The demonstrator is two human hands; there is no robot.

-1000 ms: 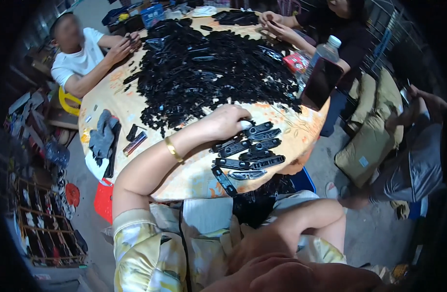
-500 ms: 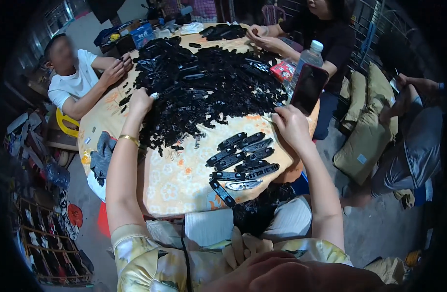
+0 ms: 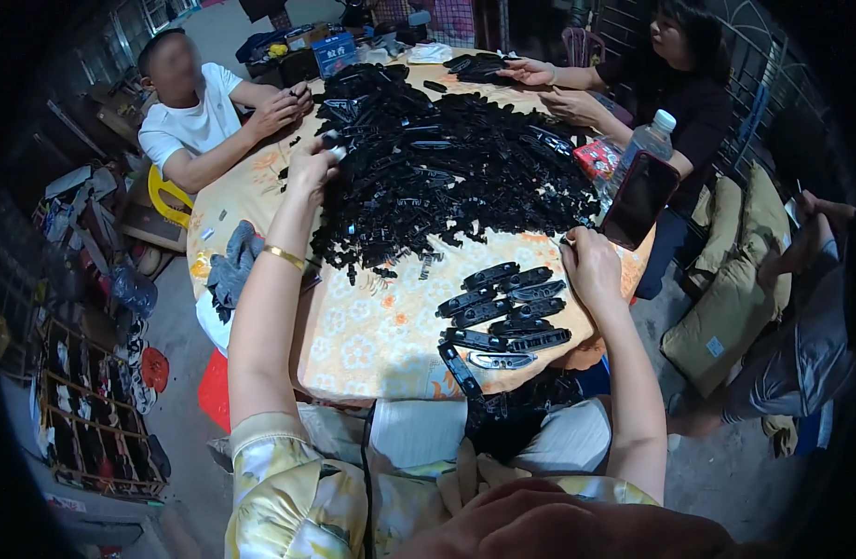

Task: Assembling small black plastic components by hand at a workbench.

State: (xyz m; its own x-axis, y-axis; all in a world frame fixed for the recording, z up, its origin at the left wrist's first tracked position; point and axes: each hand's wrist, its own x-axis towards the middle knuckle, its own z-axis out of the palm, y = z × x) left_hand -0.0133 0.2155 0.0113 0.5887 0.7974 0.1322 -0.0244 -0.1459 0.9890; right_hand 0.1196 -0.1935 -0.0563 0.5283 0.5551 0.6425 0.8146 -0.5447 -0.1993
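Observation:
A large heap of small black plastic parts [image 3: 428, 163] covers the middle of the table. My left hand [image 3: 312, 172] is at the heap's left edge, fingers pinched together, with something white on a fingertip. Whatever it pinches is too small to make out. My right hand [image 3: 596, 270] is curled closed over the cloth at the heap's near right edge, below a propped dark phone [image 3: 639, 200]; a tiny dark bit shows at its fingertips, its kind unclear. Between my forearms, to the right, several long black plastic casings [image 3: 502, 312] lie in rough rows near the table edge.
The table wears a yellow flowered cloth [image 3: 353, 326]. Behind the phone stand a clear bottle [image 3: 653, 140] and a red packet [image 3: 596, 158]. A grey cloth [image 3: 234, 270] lies at the left edge. Two people work across the table; stuffed sacks [image 3: 726, 307] stand at right.
The whole view has shifted, so the table sits farther right. My left hand has moved slightly farther away; my right hand has drawn nearer me. The far right person's hands have moved apart.

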